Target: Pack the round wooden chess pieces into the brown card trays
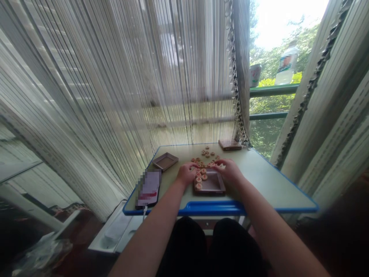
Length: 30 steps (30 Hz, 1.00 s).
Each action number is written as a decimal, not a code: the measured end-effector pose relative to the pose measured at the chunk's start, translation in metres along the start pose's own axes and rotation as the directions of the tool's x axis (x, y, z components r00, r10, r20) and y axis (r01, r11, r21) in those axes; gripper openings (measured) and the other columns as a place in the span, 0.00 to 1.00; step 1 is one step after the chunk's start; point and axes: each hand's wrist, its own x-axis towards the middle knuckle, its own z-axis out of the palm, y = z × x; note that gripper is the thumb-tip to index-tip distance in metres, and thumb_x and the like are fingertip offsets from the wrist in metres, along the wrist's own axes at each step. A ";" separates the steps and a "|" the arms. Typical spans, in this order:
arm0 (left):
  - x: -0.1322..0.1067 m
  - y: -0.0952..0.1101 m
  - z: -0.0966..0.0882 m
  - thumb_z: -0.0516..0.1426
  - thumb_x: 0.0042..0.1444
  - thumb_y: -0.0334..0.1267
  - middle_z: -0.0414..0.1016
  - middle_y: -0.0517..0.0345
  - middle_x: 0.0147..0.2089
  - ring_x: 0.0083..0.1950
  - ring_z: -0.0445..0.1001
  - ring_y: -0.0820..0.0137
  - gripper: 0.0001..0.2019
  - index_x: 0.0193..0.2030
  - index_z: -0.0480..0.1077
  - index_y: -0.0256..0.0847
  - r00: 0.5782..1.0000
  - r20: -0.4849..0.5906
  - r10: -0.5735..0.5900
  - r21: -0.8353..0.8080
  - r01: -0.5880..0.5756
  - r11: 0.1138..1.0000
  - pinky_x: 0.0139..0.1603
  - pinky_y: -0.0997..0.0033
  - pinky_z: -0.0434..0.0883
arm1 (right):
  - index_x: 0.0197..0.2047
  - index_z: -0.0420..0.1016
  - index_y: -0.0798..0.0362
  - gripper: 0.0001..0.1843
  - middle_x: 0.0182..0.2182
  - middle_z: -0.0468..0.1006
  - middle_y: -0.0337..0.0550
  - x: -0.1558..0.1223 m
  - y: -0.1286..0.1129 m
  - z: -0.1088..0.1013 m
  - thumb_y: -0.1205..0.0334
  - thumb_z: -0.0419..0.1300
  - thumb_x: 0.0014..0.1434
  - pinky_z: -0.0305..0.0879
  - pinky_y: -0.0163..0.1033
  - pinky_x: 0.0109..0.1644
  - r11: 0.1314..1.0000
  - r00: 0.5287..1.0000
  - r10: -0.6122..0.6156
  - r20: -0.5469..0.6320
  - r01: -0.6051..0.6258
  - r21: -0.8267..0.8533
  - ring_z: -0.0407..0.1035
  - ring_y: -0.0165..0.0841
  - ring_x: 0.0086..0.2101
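A shallow brown tray (209,192) lies near the table's front edge. Several round wooden Chinese chess pieces (198,186) with red marks fill its left side, and its right part shows a bare floor. My left hand (186,172) is at the tray's far left corner, fingers curled in beside the pieces there; what they hold, if anything, is hidden. Over the far right corner, my right hand (231,170) has its fingertips pinched together at a chess piece. More loose chess pieces (207,155) are scattered on the table beyond the tray.
A second shallow brown tray (170,166) stands at the table's left. In front of it lies a phone (151,186) with a white cable (145,211). A flat brown box (230,145) rests at the back edge. Curtains (184,77) hang behind the blue-edged table (265,184).
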 end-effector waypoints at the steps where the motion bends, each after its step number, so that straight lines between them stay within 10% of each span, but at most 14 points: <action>1: 0.001 0.000 0.000 0.54 0.48 0.30 0.77 0.54 0.38 0.41 0.73 0.69 0.08 0.33 0.75 0.39 1.000 -0.008 -0.017 0.009 0.017 1.000 0.42 0.72 0.69 | 0.35 0.77 0.53 0.15 0.32 0.77 0.44 0.002 0.005 -0.001 0.51 0.59 0.49 0.61 0.41 0.43 0.998 0.998 0.058 -0.034 -0.059 -0.020 0.67 0.37 0.37; 8: 0.006 -0.009 0.000 0.50 0.49 0.26 0.77 0.53 0.39 0.40 0.74 0.68 0.13 0.36 0.75 0.37 0.985 -0.082 -0.151 0.032 0.154 0.988 0.47 0.69 0.68 | 0.37 0.77 0.54 0.15 0.34 0.79 0.46 0.003 0.034 -0.004 0.56 0.55 0.51 0.61 0.39 0.42 0.910 0.927 0.358 -0.111 -0.373 -0.180 0.70 0.37 0.36; 18: 0.024 -0.031 0.005 0.49 0.42 0.16 0.76 0.51 0.43 0.43 0.73 0.70 0.22 0.43 0.72 0.34 0.934 0.024 -0.357 -0.067 0.358 0.931 0.45 0.73 0.69 | 0.42 0.76 0.54 0.19 0.33 0.78 0.50 -0.003 0.041 0.002 0.52 0.52 0.54 0.61 0.41 0.43 0.860 0.920 0.378 -0.101 -0.389 -0.330 0.70 0.38 0.35; 23: 0.051 -0.035 0.006 0.58 0.46 0.31 0.75 0.49 0.45 0.41 0.73 0.69 0.18 0.46 0.70 0.34 0.932 0.074 -0.355 0.024 0.354 0.935 0.43 0.73 0.68 | 0.48 0.72 0.56 0.19 0.37 0.77 0.48 0.004 0.027 -0.001 0.63 0.52 0.53 0.59 0.41 0.49 0.907 0.941 0.314 -0.124 -0.336 -0.254 0.68 0.37 0.40; 30: 0.065 -0.036 0.007 0.58 0.47 0.46 0.76 0.53 0.41 0.41 0.72 0.67 0.14 0.38 0.74 0.42 0.955 0.145 -0.258 0.269 0.213 0.940 0.39 0.72 0.66 | 0.45 0.74 0.57 0.20 0.40 0.76 0.52 0.057 0.030 -0.014 0.69 0.52 0.49 0.61 0.38 0.44 0.874 0.924 0.349 0.156 -0.260 -0.411 0.70 0.38 0.40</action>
